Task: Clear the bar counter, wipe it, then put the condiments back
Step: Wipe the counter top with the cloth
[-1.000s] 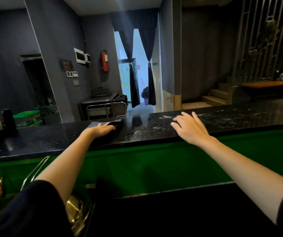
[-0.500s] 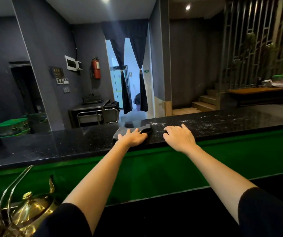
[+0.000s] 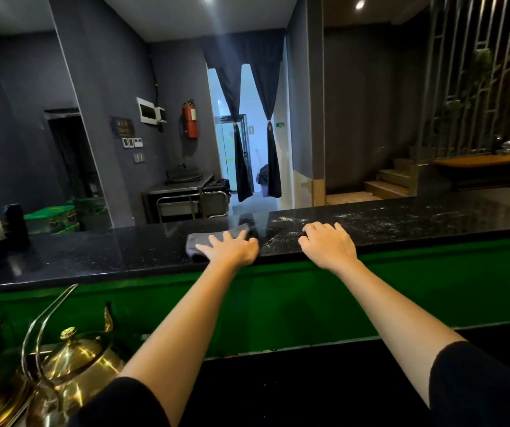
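wiping | cloth (image 3: 199, 241) is lying on the counter (image 3: 93, 257) by its front edge | left hand (image 3: 232, 248) is pressing it flat, fingers spread, not gripping; right hand (image 3: 329, 246) is resting beside, holding nothing | cloth is looking soft, light, limp; flat palm pressure seeming best

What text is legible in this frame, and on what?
No text reads clearly.
Blurred: gold characters on the dark wall plaque.
Too small: label on the red fire extinguisher.
Too small: small green sign right of the curtained doorway.
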